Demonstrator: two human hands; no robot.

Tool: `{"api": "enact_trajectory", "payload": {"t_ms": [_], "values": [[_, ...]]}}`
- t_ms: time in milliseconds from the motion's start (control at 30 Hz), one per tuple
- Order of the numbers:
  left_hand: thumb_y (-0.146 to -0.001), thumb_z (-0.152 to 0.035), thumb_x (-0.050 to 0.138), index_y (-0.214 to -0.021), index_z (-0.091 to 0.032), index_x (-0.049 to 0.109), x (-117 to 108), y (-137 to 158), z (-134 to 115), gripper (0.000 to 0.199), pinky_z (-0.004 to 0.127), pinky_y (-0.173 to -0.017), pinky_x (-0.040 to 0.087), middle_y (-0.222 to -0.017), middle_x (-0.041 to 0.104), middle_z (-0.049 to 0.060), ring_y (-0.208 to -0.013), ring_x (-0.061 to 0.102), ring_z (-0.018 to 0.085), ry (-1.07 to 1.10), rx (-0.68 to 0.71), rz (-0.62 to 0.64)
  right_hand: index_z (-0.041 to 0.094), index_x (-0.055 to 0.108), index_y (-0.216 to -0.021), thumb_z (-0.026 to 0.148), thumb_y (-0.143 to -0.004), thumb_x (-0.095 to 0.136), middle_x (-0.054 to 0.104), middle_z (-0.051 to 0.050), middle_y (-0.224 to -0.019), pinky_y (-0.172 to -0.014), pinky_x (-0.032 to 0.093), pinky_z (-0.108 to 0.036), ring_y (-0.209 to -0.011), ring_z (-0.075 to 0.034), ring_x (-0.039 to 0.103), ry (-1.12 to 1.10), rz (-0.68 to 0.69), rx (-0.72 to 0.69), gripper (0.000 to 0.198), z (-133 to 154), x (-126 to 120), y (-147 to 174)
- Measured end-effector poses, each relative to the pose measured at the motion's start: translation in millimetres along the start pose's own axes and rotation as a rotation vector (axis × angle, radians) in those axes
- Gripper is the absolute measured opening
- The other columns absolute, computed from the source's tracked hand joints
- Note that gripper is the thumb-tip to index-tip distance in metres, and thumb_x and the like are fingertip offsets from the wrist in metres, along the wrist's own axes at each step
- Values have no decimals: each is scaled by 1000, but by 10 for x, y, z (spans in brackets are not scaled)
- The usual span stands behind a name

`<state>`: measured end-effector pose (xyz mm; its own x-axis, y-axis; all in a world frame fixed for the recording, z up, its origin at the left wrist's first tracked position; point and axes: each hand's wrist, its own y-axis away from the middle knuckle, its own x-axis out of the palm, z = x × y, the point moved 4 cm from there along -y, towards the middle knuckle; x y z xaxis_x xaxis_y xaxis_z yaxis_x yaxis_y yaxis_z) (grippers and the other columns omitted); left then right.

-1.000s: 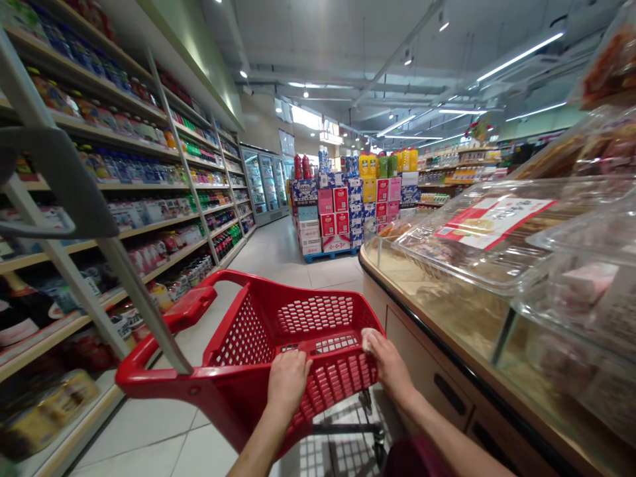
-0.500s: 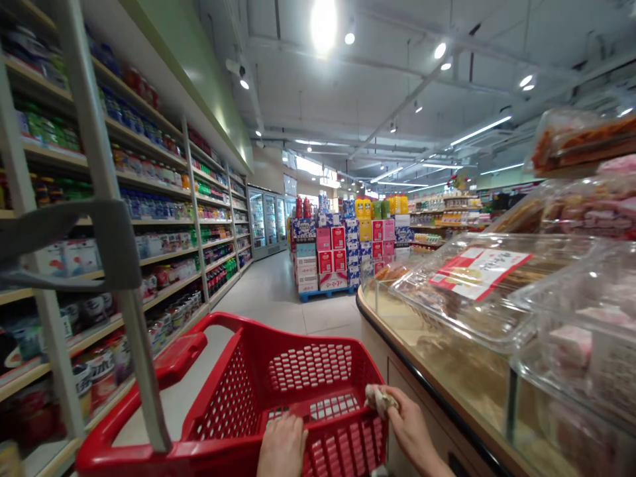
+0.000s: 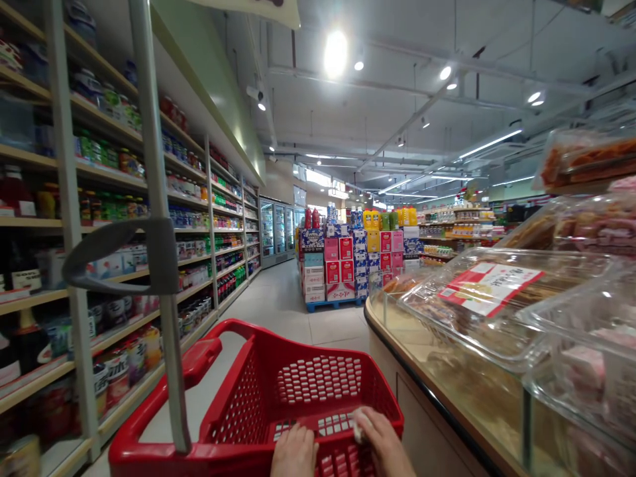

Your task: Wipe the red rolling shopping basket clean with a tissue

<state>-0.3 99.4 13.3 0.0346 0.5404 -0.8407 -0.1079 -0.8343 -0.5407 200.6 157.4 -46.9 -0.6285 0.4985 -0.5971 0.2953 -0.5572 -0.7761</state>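
In front of me is a red plastic shopping basket [image 3: 233, 391] with perforated walls; nothing shows on the part of its floor that I can see. My left hand [image 3: 295, 450] is closed over its near rim, knuckles up and fingertips hidden inside. Just right of it, my right hand [image 3: 381, 442] holds a crumpled whitish cloth or tissue [image 3: 362, 423] against the same rim, near the right corner. A metal pull handle with a grey grip [image 3: 161, 257] rises from the basket's left side.
Drink shelves [image 3: 191, 218] run along the left. A glass-edged counter [image 3: 422, 351] with clear food packs [image 3: 489, 291] stands close on the right. Ahead, stacked boxes [image 3: 340, 265] sit on a blue pallet [image 3: 322, 306]; fridges [image 3: 273, 228] stand beyond, across the tiled floor [image 3: 283, 318].
My right hand has moved left along the rim with the crumpled cloth or tissue, closer to my left hand. The whole view has shifted, so the basket appears lower and farther right.
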Motion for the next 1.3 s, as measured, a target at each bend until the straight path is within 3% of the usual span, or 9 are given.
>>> {"api": "enact_trajectory", "payload": {"t_ms": [100, 267, 367, 500, 667, 867, 1067, 1233, 1300], "values": [[-80, -14, 37, -81, -21, 63, -75, -4, -67, 27, 32, -84, 40, -89, 66, 1, -92, 57, 16, 21, -63, 48, 23, 56, -111, 8, -69, 38, 58, -7, -112, -85, 46, -31, -104, -20, 52, 74, -42, 153, 48, -53, -200, 41], [-82, -15, 33, -96, -20, 60, -218, -32, -123, 31, 36, -92, 35, -102, 63, 3, -101, 53, 16, 23, -22, 170, 25, 42, -124, 5, -72, 35, 46, -3, -126, -95, 37, -33, -117, -18, 41, -22, 44, -58, 57, 439, -95, -64], [-80, -13, 33, -107, -19, 55, -295, -1, 22, 35, 41, -97, 29, -111, 58, 6, -107, 49, 18, -50, 15, 121, 26, 49, -118, 9, -75, 36, 53, -4, -119, -91, 42, -31, -110, -18, 48, 9, 10, 30, 48, 217, -180, -69], [-77, -5, 33, -95, -19, 60, -321, 15, 185, 36, 35, -88, 37, -92, 64, 4, -89, 55, 16, -63, -19, 147, 21, 54, -114, 5, -71, 34, 54, -8, -117, -89, 43, -36, -109, -22, 48, 89, -82, 203, 50, 27, -156, -22], [-74, -1, 33, -96, -20, 60, -275, -7, 162, 39, 32, -86, 40, -95, 63, 2, -89, 55, 15, -60, 30, 138, 26, 37, -127, 2, -71, 35, 47, -3, -125, -94, 39, -33, -118, -18, 40, -56, -56, -97, 61, 535, 72, -103], [-68, 5, 29, -104, -21, 57, -40, 9, 208, 52, 34, -93, 38, -107, 61, 2, -102, 53, 15, -132, -13, 83, 27, 43, -123, 1, -70, 35, 53, -4, -119, -90, 42, -35, -110, -20, 48, 39, -95, 111, 59, 168, -118, -107], [-73, 1, 29, -109, -17, 54, -268, -22, 101, 48, 34, -96, 35, -112, 59, 4, -108, 49, 15, -116, 48, 149, 26, 41, -124, 1, -73, 35, 45, -3, -127, -95, 38, -35, -117, -19, 40, -80, -51, -47, 57, 634, 135, -190], [-70, 1, 30, -118, -14, 46, -444, 65, 55, 53, 36, -100, 31, -123, 50, 7, -115, 43, 18, -204, 96, 152, 20, 50, -117, 5, -75, 34, 49, -7, -122, -96, 35, -39, -116, -20, 41, -35, -11, 203, 47, 184, -256, -166], [-70, 0, 30, -118, -12, 46, -441, 81, 29, 52, 36, -99, 31, -122, 50, 7, -115, 43, 18, -225, 111, 141, 17, 50, -117, 2, -74, 32, 48, -9, -122, -98, 32, -41, -118, -20, 38, -12, -48, 262, 49, 200, -301, -163]]}}
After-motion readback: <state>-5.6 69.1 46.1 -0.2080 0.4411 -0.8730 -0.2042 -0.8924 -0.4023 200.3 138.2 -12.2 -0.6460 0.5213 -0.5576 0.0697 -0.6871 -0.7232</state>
